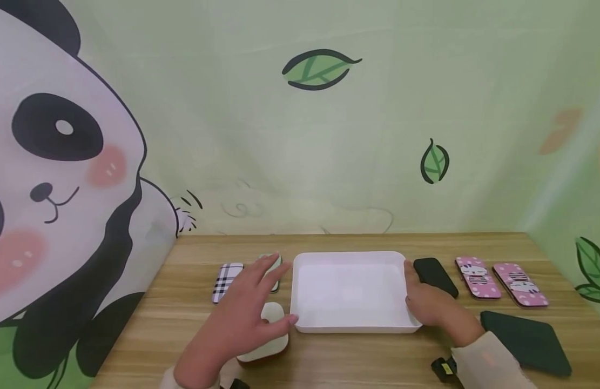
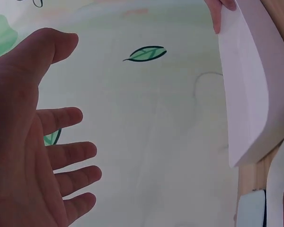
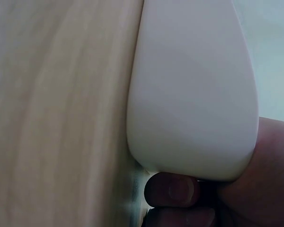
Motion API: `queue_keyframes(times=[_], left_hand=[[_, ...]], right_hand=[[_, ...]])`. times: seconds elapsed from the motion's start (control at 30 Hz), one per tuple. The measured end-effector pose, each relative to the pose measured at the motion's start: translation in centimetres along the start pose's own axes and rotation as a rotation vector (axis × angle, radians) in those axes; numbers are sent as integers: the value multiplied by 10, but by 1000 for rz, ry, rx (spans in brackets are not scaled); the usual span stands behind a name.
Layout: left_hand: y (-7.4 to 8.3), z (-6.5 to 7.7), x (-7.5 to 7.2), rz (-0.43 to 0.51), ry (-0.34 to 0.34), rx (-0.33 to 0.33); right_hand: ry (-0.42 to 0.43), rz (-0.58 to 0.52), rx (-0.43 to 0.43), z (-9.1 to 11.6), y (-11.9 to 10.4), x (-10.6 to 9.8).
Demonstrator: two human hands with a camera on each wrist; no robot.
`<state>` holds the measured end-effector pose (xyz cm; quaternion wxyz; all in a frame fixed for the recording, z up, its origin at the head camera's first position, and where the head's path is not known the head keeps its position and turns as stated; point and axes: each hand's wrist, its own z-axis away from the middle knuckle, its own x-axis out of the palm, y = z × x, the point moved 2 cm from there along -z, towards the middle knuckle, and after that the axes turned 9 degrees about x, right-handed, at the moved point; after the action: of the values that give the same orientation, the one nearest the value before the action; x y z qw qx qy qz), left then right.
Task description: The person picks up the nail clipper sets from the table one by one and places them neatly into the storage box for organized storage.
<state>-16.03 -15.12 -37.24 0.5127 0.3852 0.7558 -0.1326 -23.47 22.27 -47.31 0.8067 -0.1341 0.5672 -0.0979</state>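
Note:
A white rectangular tray [image 1: 348, 330] lies on the wooden table in the middle of the head view. My right hand [image 1: 433, 308] grips its right end, thumb at the rim and fingertips [image 3: 177, 189] curled against the outer wall in the right wrist view. At the opposite end, my left hand [image 1: 246, 308] hovers with spread fingers and nothing in them; its thumb tip overlaps the tray's left corner in the head view. Below that hand sits a cream rounded box [image 1: 268, 351], partly covered. A pale green case [image 1: 276, 281] shows behind the left fingers.
Left of the tray lies a black-and-white plaid case [image 1: 226, 278]. To the right are a black rounded case [image 1: 433, 275] and two pink cartoon-patterned cases [image 1: 478, 278]. A dark green flat object [image 1: 528, 343] lies by the right forearm. A printed curtain [image 1: 231, 108] hangs behind the table.

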Motion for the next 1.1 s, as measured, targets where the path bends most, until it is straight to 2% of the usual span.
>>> queue_keyframes(times=[0.23,0.5,0.67,0.9,1.1], left_hand=[[-6,5,2,16,-68,-50],[-16,16,12,23,-167,-167],[-25,20,23,11,-227,-181],[-34,26,40,25,-393,-229],[-40,33,48,57,-444,-233]], right_hand=[[5,9,2,-1,1,1],[23,17,-19,-2,-1,1],[19,26,9,0,0,0],[19,26,-4,-1,1,0],[13,24,-1,-2,0,1]])
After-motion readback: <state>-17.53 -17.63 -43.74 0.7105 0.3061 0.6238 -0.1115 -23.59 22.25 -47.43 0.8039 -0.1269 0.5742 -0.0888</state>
